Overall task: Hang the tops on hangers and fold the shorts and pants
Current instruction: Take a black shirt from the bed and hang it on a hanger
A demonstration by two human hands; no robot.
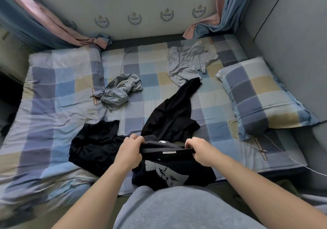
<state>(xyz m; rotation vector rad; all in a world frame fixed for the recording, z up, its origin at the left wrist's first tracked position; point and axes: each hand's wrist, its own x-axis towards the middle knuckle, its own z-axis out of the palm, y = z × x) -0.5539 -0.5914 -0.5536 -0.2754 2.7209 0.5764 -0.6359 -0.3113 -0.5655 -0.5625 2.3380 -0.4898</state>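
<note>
Both hands grip a black printed top [164,174] at the bed's [53,122] near edge: left hand [130,151] and right hand [199,151] curl their fingers [137,140] around its bunched upper edge. It looks light, soft and floppy; holding at the shoulders should suit hanging.

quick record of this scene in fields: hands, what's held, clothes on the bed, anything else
left hand: grips the top edge of the black tee
right hand: grips the same edge
black tee: white print showing, at the bed's near edge
other clothes: black piece left of the hands; long black piece beyond them; crumpled grey shorts mid-bed; grey top further back
bed: checked sheet
pillow: at right, same check
hangers: none in view
</note>
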